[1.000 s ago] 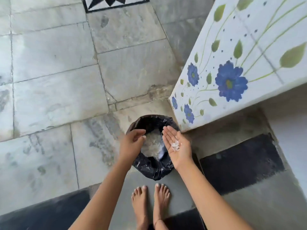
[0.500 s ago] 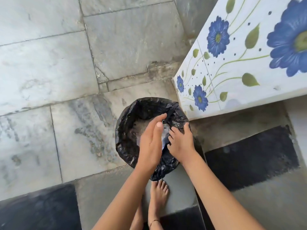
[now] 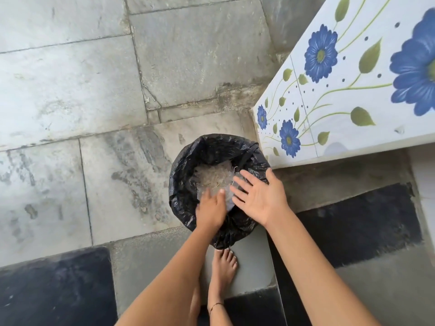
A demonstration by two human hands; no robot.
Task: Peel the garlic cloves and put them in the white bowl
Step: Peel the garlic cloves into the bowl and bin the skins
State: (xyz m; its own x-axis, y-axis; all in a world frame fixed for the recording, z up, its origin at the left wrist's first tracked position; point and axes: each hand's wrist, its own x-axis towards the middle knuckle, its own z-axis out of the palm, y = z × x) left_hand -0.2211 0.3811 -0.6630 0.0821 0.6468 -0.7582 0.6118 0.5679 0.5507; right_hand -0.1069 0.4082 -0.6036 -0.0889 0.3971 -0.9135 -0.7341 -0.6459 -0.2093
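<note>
While the person stands barefoot on the grey stone floor (image 3: 70,90), a dark mat (image 3: 54,285) lies at the lower left edge of view. Further right, a bin lined with a black plastic bag (image 3: 181,184) stands on the floor, just beside the near corner of a white tiled ledge (image 3: 348,95) painted with blue flowers and green leaves. A heap of pale, papery garlic peelings (image 3: 213,178) lies inside the bag. The left hand (image 3: 209,208) hangs over the near rim of the bag, back up, fingers pointing down toward the peelings; they are blurred, but look extended rather than curled, with nothing seen between them. Below the bin, one bare foot (image 3: 223,262) shows, its toes touching the bag's lower fold. The right hand (image 3: 259,196) hovers over the bag's right rim, fingers straight and spread wide and pointing left across the opening, holding nothing. Another dark mat (image 3: 353,220) lies on the floor beneath the ledge at right.
</note>
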